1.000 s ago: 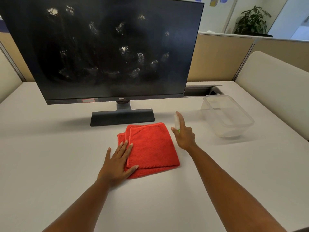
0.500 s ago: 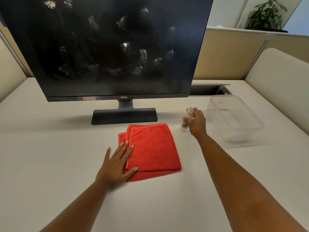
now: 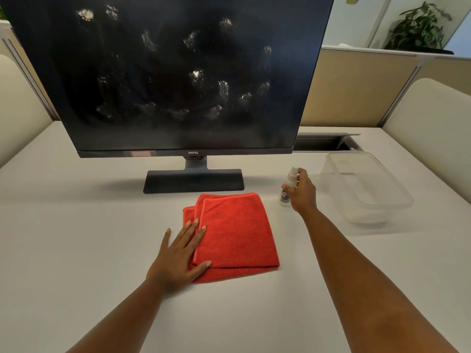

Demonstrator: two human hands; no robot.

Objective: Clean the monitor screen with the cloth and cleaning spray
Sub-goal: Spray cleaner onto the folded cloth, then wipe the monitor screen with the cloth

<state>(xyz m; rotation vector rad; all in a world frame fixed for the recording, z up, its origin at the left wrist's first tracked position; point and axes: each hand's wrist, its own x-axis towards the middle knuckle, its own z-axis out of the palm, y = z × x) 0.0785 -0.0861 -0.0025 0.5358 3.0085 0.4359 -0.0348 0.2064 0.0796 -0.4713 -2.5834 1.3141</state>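
A black monitor [image 3: 178, 72] stands at the back of the white desk, its dark screen dotted with whitish smudges. In front of its base lies a folded red cloth [image 3: 237, 233]. My left hand [image 3: 178, 256] rests flat on the cloth's left edge, fingers spread, thumb on the lower fold. To the right of the cloth stands a small white spray bottle [image 3: 286, 189], upright on the desk. My right hand [image 3: 302, 192] is wrapped around the bottle from the right side, hiding part of it.
A clear plastic container [image 3: 367, 189] sits right of the bottle. Behind it is an open cable slot [image 3: 323, 143] in the desk. Beige partitions [image 3: 356, 90] close off the back, with a potted plant [image 3: 418, 26] above. A cream chair back [image 3: 433, 128] is at far right.
My right hand has carried the spray bottle from beside the cloth's top corner rightward and set it upright near the plastic container. My left hand has stayed on the cloth.
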